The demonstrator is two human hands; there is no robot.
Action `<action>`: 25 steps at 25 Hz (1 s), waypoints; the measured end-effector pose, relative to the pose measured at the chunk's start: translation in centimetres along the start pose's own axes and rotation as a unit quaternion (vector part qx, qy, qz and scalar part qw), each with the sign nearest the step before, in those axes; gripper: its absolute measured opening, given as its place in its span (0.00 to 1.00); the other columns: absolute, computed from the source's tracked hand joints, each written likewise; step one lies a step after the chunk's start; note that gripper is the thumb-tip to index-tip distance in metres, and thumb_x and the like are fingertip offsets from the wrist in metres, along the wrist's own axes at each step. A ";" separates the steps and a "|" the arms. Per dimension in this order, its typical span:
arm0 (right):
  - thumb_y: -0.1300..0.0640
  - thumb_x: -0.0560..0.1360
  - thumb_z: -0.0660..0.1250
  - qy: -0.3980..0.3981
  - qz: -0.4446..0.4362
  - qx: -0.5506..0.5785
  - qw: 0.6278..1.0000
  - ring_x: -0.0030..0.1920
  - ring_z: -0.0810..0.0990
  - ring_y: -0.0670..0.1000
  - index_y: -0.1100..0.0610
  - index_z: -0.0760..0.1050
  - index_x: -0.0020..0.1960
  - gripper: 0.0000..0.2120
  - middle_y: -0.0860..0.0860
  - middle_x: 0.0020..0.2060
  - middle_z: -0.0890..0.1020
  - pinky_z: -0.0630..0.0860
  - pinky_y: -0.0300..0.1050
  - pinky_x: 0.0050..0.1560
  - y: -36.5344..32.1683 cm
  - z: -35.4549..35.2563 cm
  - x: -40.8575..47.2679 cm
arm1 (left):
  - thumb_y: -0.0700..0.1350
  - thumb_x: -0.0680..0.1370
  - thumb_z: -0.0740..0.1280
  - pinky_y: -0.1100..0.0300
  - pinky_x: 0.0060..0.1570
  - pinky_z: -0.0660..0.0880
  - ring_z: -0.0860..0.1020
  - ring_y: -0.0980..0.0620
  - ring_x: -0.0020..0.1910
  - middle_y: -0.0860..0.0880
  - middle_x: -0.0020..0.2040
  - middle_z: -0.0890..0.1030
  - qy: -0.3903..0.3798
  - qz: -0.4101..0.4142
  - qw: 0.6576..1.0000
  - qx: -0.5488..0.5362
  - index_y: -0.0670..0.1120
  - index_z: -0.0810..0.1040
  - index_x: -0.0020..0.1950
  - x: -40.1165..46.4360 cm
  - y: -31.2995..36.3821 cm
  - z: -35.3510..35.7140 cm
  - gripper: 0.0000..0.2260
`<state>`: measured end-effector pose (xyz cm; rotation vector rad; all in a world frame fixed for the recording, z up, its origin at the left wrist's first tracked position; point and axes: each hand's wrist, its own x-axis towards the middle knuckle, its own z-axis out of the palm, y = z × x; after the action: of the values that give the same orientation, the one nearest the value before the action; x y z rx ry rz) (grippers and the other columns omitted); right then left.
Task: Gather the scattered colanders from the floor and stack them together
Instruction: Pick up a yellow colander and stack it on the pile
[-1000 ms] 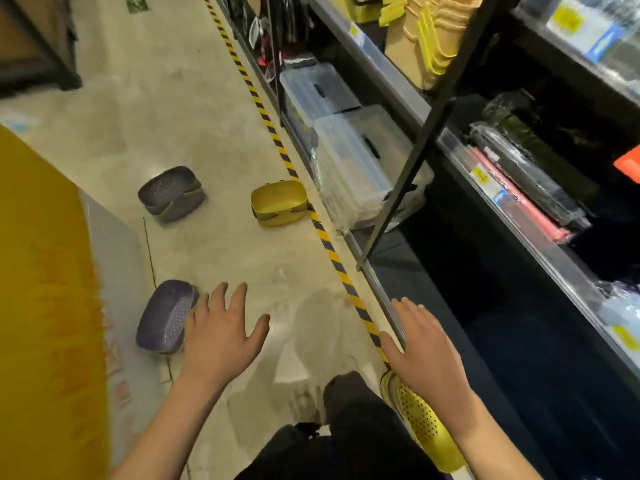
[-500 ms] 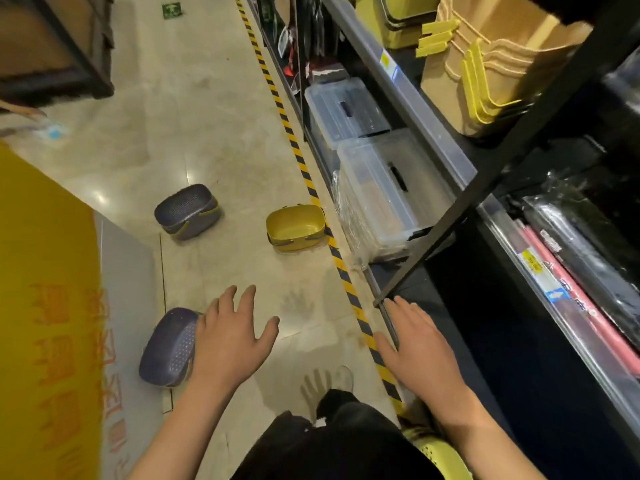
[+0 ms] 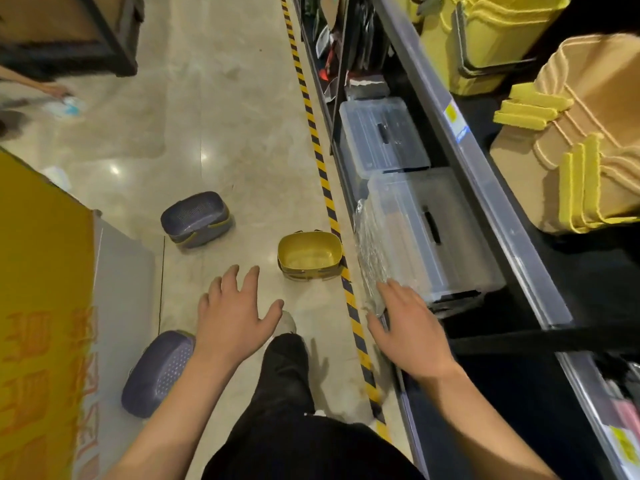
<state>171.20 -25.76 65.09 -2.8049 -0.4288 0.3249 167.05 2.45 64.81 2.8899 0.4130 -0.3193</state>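
Head view: the left hand (image 3: 231,318) and right hand (image 3: 410,332) hover palm-down, fingers spread, grasping nothing. A yellow colander (image 3: 309,255) lies on the floor (image 3: 242,133) just beyond the left fingertips (image 3: 254,271); two purple colanders (image 3: 195,218) (image 3: 157,374) lie leftward.

Shop aisle beside dark metal shelving

A yellow-and-black striped tape line (image 3: 322,174) runs up the glossy beige floor (image 3: 225,126); two clear lidded plastic bins (image 3: 426,233) sit right, stacked tan baskets (image 3: 588,133) upper right.

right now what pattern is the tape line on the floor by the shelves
Yellow and black diagonal stripes on the tape line, clearest in the head view.
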 end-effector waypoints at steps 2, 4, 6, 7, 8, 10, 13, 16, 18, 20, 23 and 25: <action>0.43 0.79 0.58 -0.030 0.029 -0.015 0.999 0.71 0.66 0.54 0.53 0.62 0.75 0.28 0.52 0.72 0.69 0.65 0.50 0.69 -0.6 -0.2 4.9 | 0.68 0.75 0.56 0.41 0.66 0.68 0.65 0.37 0.72 0.41 0.76 0.64 -0.006 0.004 1.000 0.000 0.51 0.61 0.77 4.8 -0.6 -0.6 0.34; 0.43 0.78 0.59 -0.027 0.067 -0.018 0.997 0.72 0.66 0.54 0.52 0.62 0.76 0.29 0.51 0.73 0.69 0.65 0.50 0.69 -1.2 -0.4 9.4 | 0.67 0.75 0.56 0.41 0.64 0.69 0.66 0.37 0.71 0.40 0.75 0.65 -0.009 0.014 1.000 -0.003 0.50 0.63 0.77 9.7 -1.1 -1.1 0.34; 0.44 0.78 0.62 -0.009 0.061 -0.021 0.998 0.67 0.71 0.54 0.52 0.66 0.73 0.26 0.51 0.68 0.74 0.71 0.51 0.63 -1.5 -0.5 13.2 | 0.67 0.74 0.56 0.41 0.63 0.70 0.68 0.36 0.69 0.40 0.74 0.67 -0.018 0.018 1.000 -0.002 0.49 0.65 0.76 14.0 -1.3 -1.5 0.35; 0.44 0.77 0.62 -0.014 0.064 -0.018 0.998 0.64 0.73 0.53 0.51 0.66 0.72 0.25 0.50 0.66 0.75 0.74 0.50 0.59 -1.5 -0.6 14.9 | 0.67 0.74 0.56 0.41 0.62 0.69 0.68 0.36 0.69 0.40 0.74 0.67 -0.020 0.025 0.999 0.001 0.49 0.65 0.76 15.8 -1.4 -1.5 0.35; 0.44 0.78 0.62 -0.023 0.073 -0.011 0.997 0.63 0.74 0.53 0.51 0.66 0.71 0.24 0.50 0.64 0.76 0.75 0.50 0.56 -1.5 -0.6 16.5 | 0.67 0.74 0.56 0.41 0.63 0.69 0.68 0.36 0.69 0.40 0.74 0.66 -0.026 0.025 0.999 0.004 0.49 0.64 0.76 17.4 -1.4 -1.5 0.35; 0.44 0.78 0.61 -0.037 0.082 0.015 0.996 0.60 0.76 0.54 0.53 0.68 0.70 0.23 0.51 0.61 0.78 0.77 0.50 0.55 -1.3 0.0 19.9 | 0.67 0.74 0.55 0.41 0.62 0.70 0.69 0.36 0.68 0.40 0.74 0.66 -0.036 0.017 0.999 -0.003 0.48 0.65 0.76 20.9 -1.4 -1.0 0.36; 0.44 0.78 0.58 -0.082 0.085 0.041 0.992 0.57 0.76 0.52 0.52 0.70 0.66 0.20 0.48 0.57 0.77 0.77 0.52 0.54 0.5 3.1 25.1 | 0.67 0.74 0.54 0.40 0.61 0.70 0.69 0.35 0.68 0.39 0.74 0.67 -0.041 0.018 0.999 -0.008 0.47 0.65 0.76 25.7 -1.2 1.8 0.36; 0.46 0.76 0.57 -0.125 0.088 0.037 0.987 0.49 0.75 0.50 0.48 0.70 0.57 0.12 0.46 0.49 0.75 0.76 0.49 0.44 4.2 10.4 31.6 | 0.68 0.73 0.53 0.40 0.62 0.69 0.68 0.35 0.69 0.39 0.74 0.66 -0.073 -0.006 0.997 -0.003 0.48 0.64 0.76 31.8 -2.0 9.6 0.37; 0.47 0.76 0.59 -0.121 0.074 0.036 0.989 0.46 0.73 0.49 0.47 0.68 0.54 0.08 0.45 0.45 0.73 0.74 0.47 0.39 5.7 14.6 34.5 | 0.69 0.73 0.51 0.40 0.63 0.69 0.67 0.35 0.70 0.39 0.75 0.66 -0.084 -0.004 0.996 -0.007 0.48 0.63 0.78 34.4 -2.4 13.8 0.38; 0.48 0.76 0.60 -0.146 0.066 0.023 0.987 0.48 0.73 0.50 0.49 0.69 0.58 0.12 0.46 0.48 0.74 0.73 0.46 0.41 8.4 23.0 38.1 | 0.69 0.73 0.51 0.40 0.64 0.68 0.67 0.35 0.71 0.39 0.75 0.65 -0.113 0.004 0.994 0.009 0.49 0.61 0.79 38.9 -3.3 22.5 0.39; 0.48 0.76 0.61 -0.158 0.067 0.032 0.985 0.54 0.74 0.53 0.51 0.67 0.65 0.19 0.50 0.54 0.74 0.76 0.52 0.46 12.9 35.2 42.7 | 0.68 0.74 0.55 0.40 0.63 0.69 0.67 0.34 0.70 0.38 0.76 0.64 -0.139 0.019 0.990 0.004 0.48 0.59 0.79 44.6 -4.9 34.9 0.39; 0.48 0.76 0.63 -0.131 0.094 0.034 0.986 0.57 0.74 0.57 0.54 0.65 0.70 0.24 0.54 0.59 0.74 0.76 0.55 0.52 15.5 40.0 45.1 | 0.66 0.75 0.60 0.38 0.63 0.69 0.67 0.32 0.70 0.37 0.76 0.63 -0.138 0.026 0.990 0.010 0.47 0.58 0.79 47.7 -5.9 40.0 0.38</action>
<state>206.74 -15.75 14.91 -2.7487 -0.2031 0.7402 202.66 10.82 14.13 2.8119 0.2866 -0.7063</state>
